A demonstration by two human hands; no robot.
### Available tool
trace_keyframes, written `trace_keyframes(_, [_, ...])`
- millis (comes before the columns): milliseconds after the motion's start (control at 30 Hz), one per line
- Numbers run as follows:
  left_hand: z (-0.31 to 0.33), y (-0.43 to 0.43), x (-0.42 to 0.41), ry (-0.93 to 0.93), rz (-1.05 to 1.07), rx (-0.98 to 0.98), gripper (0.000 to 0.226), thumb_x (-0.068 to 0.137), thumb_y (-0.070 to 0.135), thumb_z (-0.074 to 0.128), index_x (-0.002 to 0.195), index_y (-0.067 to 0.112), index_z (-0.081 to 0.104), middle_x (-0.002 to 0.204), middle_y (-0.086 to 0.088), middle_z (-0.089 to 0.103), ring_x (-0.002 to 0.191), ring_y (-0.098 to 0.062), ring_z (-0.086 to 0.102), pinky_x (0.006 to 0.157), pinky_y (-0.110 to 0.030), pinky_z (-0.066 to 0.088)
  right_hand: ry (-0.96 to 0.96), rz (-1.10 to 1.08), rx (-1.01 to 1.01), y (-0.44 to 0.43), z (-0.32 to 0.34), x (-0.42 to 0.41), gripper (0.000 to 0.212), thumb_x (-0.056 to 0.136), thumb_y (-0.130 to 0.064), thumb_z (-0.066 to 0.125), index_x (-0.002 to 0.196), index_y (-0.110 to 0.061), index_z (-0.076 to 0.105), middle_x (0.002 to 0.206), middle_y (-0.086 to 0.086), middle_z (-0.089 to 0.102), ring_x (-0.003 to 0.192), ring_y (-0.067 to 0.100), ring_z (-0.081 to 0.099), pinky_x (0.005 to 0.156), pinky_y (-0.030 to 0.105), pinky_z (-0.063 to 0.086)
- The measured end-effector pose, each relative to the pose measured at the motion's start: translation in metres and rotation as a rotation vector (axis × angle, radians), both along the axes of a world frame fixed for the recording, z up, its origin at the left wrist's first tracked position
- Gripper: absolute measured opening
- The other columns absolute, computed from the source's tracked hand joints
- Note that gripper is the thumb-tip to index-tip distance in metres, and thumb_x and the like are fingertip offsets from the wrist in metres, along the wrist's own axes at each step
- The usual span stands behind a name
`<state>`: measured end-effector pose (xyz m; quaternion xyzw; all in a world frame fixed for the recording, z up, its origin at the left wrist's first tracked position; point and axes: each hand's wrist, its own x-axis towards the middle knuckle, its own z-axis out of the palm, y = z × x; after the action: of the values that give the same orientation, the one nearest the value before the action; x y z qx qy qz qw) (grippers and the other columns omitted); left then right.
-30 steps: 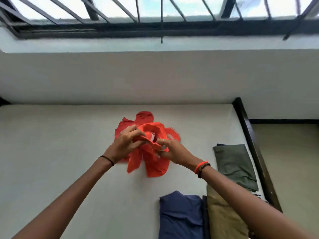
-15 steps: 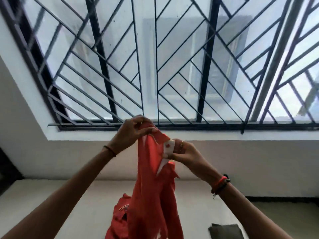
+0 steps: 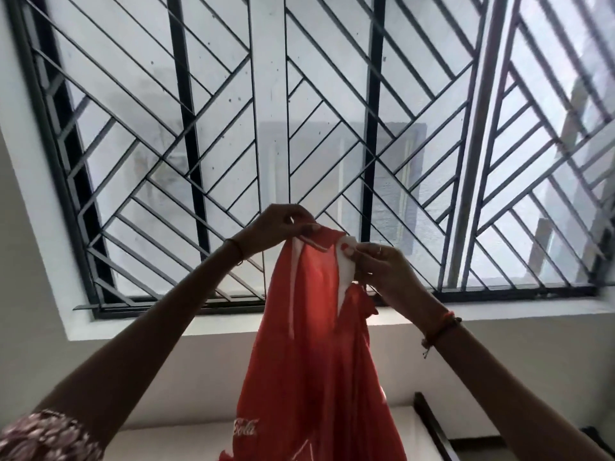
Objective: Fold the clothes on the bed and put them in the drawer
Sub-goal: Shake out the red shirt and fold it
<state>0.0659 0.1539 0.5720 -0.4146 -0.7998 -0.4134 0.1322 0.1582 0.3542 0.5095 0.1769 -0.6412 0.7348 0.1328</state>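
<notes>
From the head camera, both arms reach up in front of a big window [image 3: 316, 111] with dark metal bars. The two hands hold a red shirt [image 3: 309, 344] up in the air, above the bed [image 3: 186, 447]. The shirt hangs down long and loose between the arms, and its bottom end runs out of the picture. It has white trim near the top and some white writing low down.

The left hand [image 3: 279, 227] grips the top edge of the shirt; its fingers [image 3: 307, 227] are curled and pinch the cloth. The right hand [image 3: 382, 267] is just beside it, a little lower. Its thumb and fingers [image 3: 347, 252] pinch the white part at the top of the shirt.

There is a thin band [image 3: 234, 249] on the left wrist and an orange and a dark band [image 3: 442, 327] on the right wrist. A flowery sleeve [image 3: 43, 437] shows in the bottom left corner. A dark bed frame [image 3: 431, 424] runs along the right side of the bed.
</notes>
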Motion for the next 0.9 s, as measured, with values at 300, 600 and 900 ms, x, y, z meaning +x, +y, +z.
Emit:
trace_keyframes(300, [-0.047,0.021,0.019,-0.256,0.099,0.217,0.015,0.091,0.021,0.061,0.081,0.011,0.065,0.067,0.003,0.056,0.041,0.002,0.046,0.043,-0.012,0.036,-0.069,-0.089,0.019,-0.013,0.003,-0.006,0.012,0.091,-0.012,0.058,0.09,-0.011,0.07,0.075,-0.001,0.071,0.072,0.011,0.067,0.062,0.02,0.054])
trace_keyframes(600, [-0.083,0.036,0.035,-0.61,0.076,0.317,0.037,0.094,0.029,0.056,0.092,-0.007,0.066,0.083,-0.016,0.059,0.049,0.0,0.051,0.041,-0.01,0.036,-0.074,-0.165,0.048,-0.021,-0.019,-0.005,0.012,0.09,-0.004,0.058,0.093,-0.005,0.069,0.079,0.001,0.073,0.076,0.011,0.069,0.063,0.019,0.053])
trace_keyframes(900, [-0.092,0.038,0.031,-0.281,0.089,0.284,0.038,0.084,0.024,0.07,0.113,0.001,0.066,0.111,-0.01,0.064,0.1,-0.012,0.059,0.088,-0.024,0.046,-0.07,-0.208,0.074,-0.014,-0.035,0.0,0.013,0.09,-0.005,0.058,0.092,-0.009,0.07,0.086,0.001,0.071,0.082,0.008,0.067,0.076,0.024,0.054])
